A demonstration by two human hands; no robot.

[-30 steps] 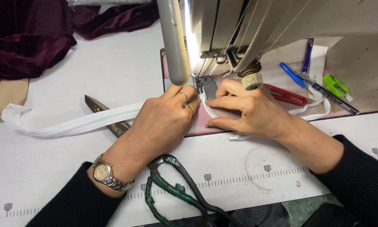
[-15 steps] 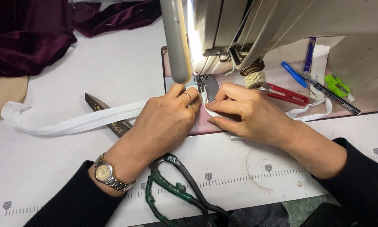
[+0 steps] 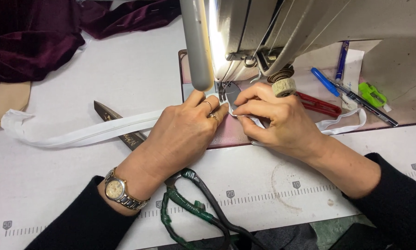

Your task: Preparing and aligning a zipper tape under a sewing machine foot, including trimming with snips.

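- Two hands work at the foot of the sewing machine (image 3: pixel 245 41), and little has changed over the last second: both sit slightly nearer the needle than before.
- Far left of the machine, the dark red velvet (image 3: pixel 27 41) lies bunched on the table (image 3: pixel 124 69), unmoved.
- Left of the machine, the white strip (image 3: pixel 83 134) trails across the table and over the blades of the big scissors (image 3: pixel 124 134), where it lay before.
- Just below the machine's foot, the left hand (image 3: pixel 182 134) lies flat with fingers together, pressing the strip down; rings show on two fingers, a wristwatch (image 3: pixel 117 190) on the wrist.
- Its fingertips have crept a little closer to the presser foot (image 3: pixel 230 92) since the earlier frames.
- Right of that foot, the right hand (image 3: pixel 277 120) pinches the strip's end between thumb and forefinger, held as before.
- Further right of the machine, red snips (image 3: pixel 319 104), blue pens (image 3: pixel 326 82) and a green clip (image 3: pixel 372 95) rest unchanged.
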